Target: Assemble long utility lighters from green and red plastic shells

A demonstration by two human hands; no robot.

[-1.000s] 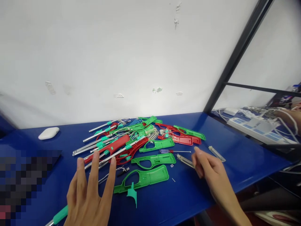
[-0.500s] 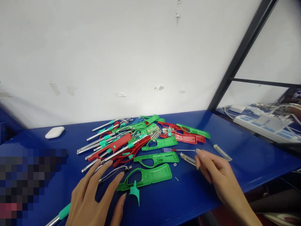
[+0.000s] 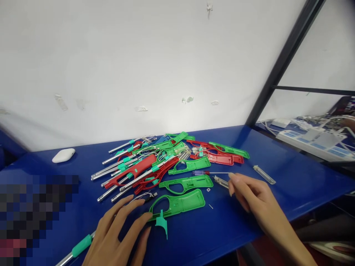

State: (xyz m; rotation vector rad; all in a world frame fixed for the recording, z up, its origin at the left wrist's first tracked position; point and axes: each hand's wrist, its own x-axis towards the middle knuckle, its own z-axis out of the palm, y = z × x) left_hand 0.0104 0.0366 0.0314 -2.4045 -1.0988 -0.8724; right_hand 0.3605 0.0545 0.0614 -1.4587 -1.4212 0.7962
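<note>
A pile of green and red plastic lighter shells (image 3: 177,162) and metal tubes with teal collars (image 3: 119,170) lies on the blue table (image 3: 291,184). My left hand (image 3: 119,232) rests open, fingers spread, with fingertips touching the nearest green shell (image 3: 180,203) and close to a teal trigger piece (image 3: 162,223). My right hand (image 3: 249,194) is open with its fingers loosely curled. Its fingertips touch a clear plastic tube (image 3: 220,181) beside a small screwdriver (image 3: 208,172).
Another clear tube (image 3: 264,174) lies to the right. A white oval case (image 3: 63,155) sits at back left. One metal tube with a teal collar (image 3: 79,247) lies near the front edge. A black frame post (image 3: 277,66) rises at right, with power strips (image 3: 313,142) beyond.
My left hand slid right and flattened toward the nearest green shell. My right hand shifted slightly onto the clear tube. The view moved a little.
</note>
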